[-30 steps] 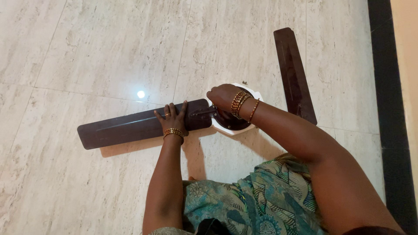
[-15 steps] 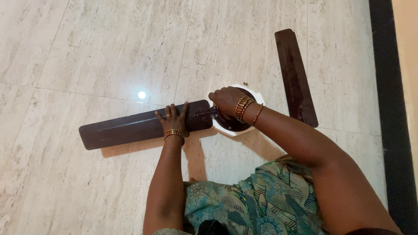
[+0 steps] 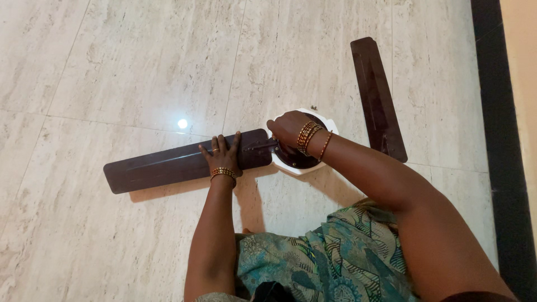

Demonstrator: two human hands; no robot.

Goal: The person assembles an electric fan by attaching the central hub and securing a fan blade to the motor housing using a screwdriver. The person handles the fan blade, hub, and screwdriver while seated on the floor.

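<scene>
A dark brown fan blade (image 3: 162, 165) lies flat on the pale tiled floor. My left hand (image 3: 221, 152) rests palm down on its inner end, fingers spread. The blade's metal bracket (image 3: 258, 146) reaches to a round fan hub (image 3: 331, 124), white-rimmed with a dark middle. My right hand (image 3: 286, 127) sits on the hub's left side where the bracket meets it. Its fingers are curled downward and hide whatever is under them. Both wrists wear gold bangles.
A second dark brown blade (image 3: 377, 95) lies loose on the floor to the right of the hub, running away from me. A small dark bit (image 3: 314, 107) sits just beyond the hub. A black floor border (image 3: 498, 140) runs along the right side. My patterned green clothing (image 3: 324, 257) fills the bottom.
Almost nothing differs. Both hands stay in place on the blade and the hub; only the view has shifted slightly.
</scene>
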